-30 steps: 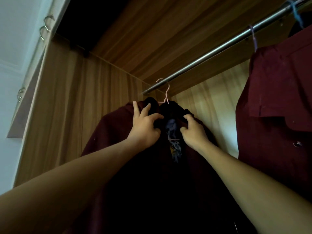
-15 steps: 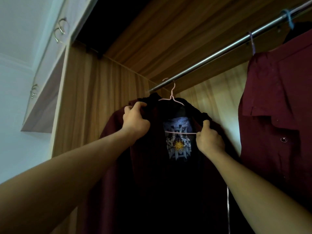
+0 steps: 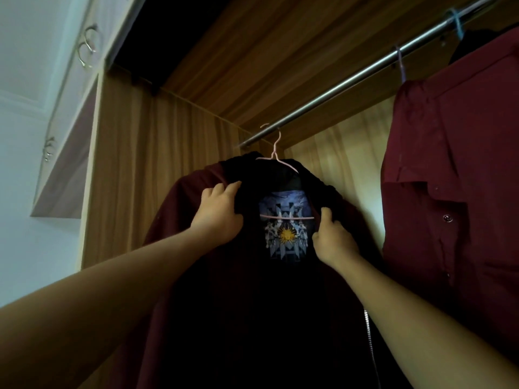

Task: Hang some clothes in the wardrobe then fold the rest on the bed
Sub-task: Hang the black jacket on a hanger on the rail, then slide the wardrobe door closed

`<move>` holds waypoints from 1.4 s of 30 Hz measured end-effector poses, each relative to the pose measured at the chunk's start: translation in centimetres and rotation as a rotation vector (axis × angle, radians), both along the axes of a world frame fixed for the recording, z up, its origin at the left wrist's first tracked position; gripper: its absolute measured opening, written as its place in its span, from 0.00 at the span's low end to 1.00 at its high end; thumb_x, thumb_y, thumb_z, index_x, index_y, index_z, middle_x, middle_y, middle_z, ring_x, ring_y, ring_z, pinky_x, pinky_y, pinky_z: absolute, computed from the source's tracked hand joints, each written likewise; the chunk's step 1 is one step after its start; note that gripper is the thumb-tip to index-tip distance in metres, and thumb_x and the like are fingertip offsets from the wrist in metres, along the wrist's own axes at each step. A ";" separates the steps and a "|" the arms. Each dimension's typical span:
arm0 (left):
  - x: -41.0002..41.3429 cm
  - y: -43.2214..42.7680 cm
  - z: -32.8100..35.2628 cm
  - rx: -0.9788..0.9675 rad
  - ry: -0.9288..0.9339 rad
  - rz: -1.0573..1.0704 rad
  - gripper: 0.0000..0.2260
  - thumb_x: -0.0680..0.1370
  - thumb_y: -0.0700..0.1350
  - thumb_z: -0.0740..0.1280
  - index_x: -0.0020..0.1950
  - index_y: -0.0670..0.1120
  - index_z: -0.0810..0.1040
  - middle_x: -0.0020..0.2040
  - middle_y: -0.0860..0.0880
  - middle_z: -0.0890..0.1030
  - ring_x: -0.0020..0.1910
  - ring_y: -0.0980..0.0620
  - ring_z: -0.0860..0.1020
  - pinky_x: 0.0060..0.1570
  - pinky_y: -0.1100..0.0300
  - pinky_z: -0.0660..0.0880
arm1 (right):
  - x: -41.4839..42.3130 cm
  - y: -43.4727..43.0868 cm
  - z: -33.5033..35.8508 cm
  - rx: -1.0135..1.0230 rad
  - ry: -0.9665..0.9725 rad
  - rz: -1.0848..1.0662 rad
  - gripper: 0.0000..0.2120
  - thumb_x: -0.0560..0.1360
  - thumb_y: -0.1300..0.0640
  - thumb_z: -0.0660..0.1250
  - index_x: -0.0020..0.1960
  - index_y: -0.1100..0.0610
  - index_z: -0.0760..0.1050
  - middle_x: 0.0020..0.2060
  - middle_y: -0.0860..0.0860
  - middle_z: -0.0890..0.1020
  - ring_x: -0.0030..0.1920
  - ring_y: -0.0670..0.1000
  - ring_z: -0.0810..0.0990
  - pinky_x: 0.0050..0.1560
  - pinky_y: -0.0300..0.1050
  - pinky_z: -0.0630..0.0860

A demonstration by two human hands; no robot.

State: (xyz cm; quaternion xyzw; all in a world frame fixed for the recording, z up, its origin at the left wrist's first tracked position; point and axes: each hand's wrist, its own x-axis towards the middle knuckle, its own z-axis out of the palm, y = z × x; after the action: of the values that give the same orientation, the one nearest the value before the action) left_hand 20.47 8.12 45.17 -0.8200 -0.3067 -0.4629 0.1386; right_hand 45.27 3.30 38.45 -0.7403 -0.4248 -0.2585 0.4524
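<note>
A dark zip-up jacket hangs on a pink wire hanger hooked over the steel wardrobe rail. A printed picture shows inside the jacket's open front, crossed by the hanger's bar. My left hand grips the jacket's left collar edge. On the other side my right hand pinches the right front edge just below the collar. A maroon garment hangs behind the jacket on the left.
A maroon button shirt hangs on the same rail at the right, close to my right arm. The wardrobe's wooden side wall stands at the left. White upper cupboards with ring handles are at the far left.
Both hands have spread apart from the collar's centre, pulling the jacket front open so the picture inside shows. The view has shifted slightly.
</note>
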 end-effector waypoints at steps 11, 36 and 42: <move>-0.9 -1.1 -13.0 0.083 0.181 0.096 0.30 0.78 0.57 0.66 0.77 0.49 0.63 0.70 0.44 0.64 0.68 0.42 0.66 0.67 0.49 0.69 | -3.3 -5.3 -8.0 -0.335 0.110 0.228 0.34 0.79 0.49 0.68 0.81 0.50 0.57 0.74 0.57 0.64 0.71 0.58 0.70 0.68 0.46 0.69; -5.2 -22.2 -33.7 -0.540 0.866 -0.768 0.19 0.75 0.58 0.70 0.61 0.50 0.79 0.57 0.49 0.82 0.54 0.50 0.81 0.56 0.55 0.79 | -25.8 -42.3 -25.1 -0.880 0.408 -0.402 0.23 0.78 0.41 0.68 0.69 0.50 0.74 0.58 0.47 0.78 0.54 0.48 0.75 0.52 0.40 0.70; -3.8 -32.4 -34.7 -0.551 0.901 -0.909 0.21 0.76 0.56 0.71 0.66 0.48 0.76 0.42 0.50 0.79 0.37 0.48 0.83 0.37 0.55 0.83 | -27.7 -52.8 -25.3 -0.909 0.500 -0.624 0.20 0.79 0.40 0.65 0.65 0.50 0.75 0.59 0.51 0.80 0.61 0.55 0.77 0.59 0.48 0.75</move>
State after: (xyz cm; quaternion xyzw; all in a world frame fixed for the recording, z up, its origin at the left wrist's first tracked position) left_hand 16.65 -24.28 10.47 -0.9845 0.0482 0.0053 -0.1685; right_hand 17.57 -49.54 13.12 -0.9874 -0.1364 0.0104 0.0800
